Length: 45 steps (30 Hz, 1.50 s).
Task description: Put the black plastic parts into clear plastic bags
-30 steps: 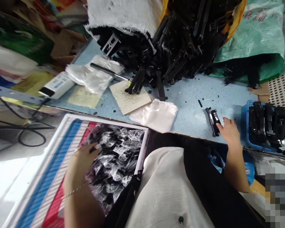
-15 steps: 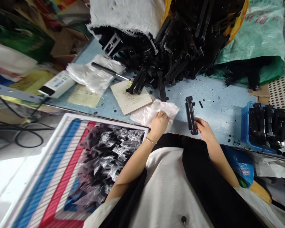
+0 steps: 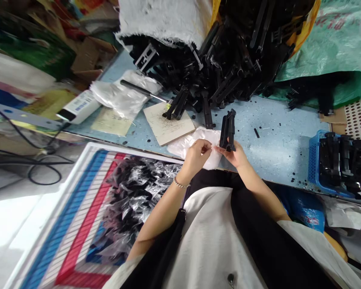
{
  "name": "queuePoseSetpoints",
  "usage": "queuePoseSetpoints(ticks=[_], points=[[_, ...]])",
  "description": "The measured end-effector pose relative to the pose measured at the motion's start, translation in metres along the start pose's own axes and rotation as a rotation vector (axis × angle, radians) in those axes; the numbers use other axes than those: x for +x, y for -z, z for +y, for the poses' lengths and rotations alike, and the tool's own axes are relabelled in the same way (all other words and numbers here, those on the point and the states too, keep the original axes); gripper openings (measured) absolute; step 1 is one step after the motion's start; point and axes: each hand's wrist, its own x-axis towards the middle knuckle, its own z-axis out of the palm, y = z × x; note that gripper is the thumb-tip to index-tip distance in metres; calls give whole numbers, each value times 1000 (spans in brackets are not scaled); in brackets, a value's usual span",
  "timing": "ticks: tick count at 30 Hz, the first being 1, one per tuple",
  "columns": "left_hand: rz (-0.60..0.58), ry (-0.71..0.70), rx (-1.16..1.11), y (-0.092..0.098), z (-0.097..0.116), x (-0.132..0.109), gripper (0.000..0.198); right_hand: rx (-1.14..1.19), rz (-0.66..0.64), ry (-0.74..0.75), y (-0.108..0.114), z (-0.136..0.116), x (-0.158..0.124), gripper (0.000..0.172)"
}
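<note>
My right hand (image 3: 237,155) grips a long black plastic part (image 3: 228,130) by its lower end and holds it up over the table's near edge. The part looks like a bracket with a slotted frame. Beside it, my left hand (image 3: 197,156) is closed in a pinch, thumb against forefinger, at thin clear plastic that is hard to make out. Below both hands lies a stack of clear plastic bags (image 3: 180,145). The fingertips of the two hands are close together.
A heap of black parts (image 3: 228,76) spills from sacks at the back. A screwdriver (image 3: 138,88) reaches toward a square board (image 3: 159,128). At right stands a blue basket (image 3: 313,160) of black parts; at lower left, a striped crate (image 3: 69,241) holds bagged parts.
My right hand has lifted the black part and brought it left, over the bags. My left hand has drawn back slightly from the bag stack, with its fingers pinched.
</note>
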Motion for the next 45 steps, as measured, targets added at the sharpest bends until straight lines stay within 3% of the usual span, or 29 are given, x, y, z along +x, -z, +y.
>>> queuePoseSetpoints(ticks=[3, 6, 12, 15, 17, 19, 22, 24, 28, 30, 32, 35, 38, 42, 45], points=[[-34, -152, 277, 18, 6, -9, 30, -3, 44, 35, 3, 2, 1, 40], [-73, -112, 455, 28, 0, -7, 38, -26, 36, 60, 4, -3, -9, 35], [-94, 39, 39, 14, -12, 6, 41, 72, -36, 38, -4, -9, -25, 26], [-96, 1, -136, 11, -5, 0, 41, 44, -41, 41, -9, -2, -17, 26], [-80, -97, -111, 15, 1, -6, 39, -27, -5, 83, -11, 3, -10, 28], [-100, -178, 56, 21, 3, -11, 40, -80, 26, 121, -10, 3, -8, 29], [-135, -202, 288, 23, 0, -12, 46, -92, 14, 108, 1, -10, -26, 29], [-105, -191, 286, 18, -5, -9, 51, -100, -40, 0, 14, -23, -50, 26], [-35, -172, 161, 5, -9, -5, 56, -149, -194, -403, 46, -36, -99, 26], [-46, -199, 127, -1, -4, -8, 62, -161, -171, -554, 54, -30, -108, 27], [-87, -283, 114, -7, 6, -16, 69, -210, -87, -582, 54, -19, -103, 29], [-187, -439, 68, -15, 24, -34, 80, -294, 25, -440, 43, -1, -81, 31], [-263, -476, -3, -24, 32, -47, 81, -436, 52, -216, 27, 9, -62, 26], [-110, -364, -55, -26, 20, -42, 45, -911, -170, 81, 19, -2, -49, 25], [32, -216, -103, 1, 17, -35, 21, -1165, -219, 272, 22, -14, -35, 29]])
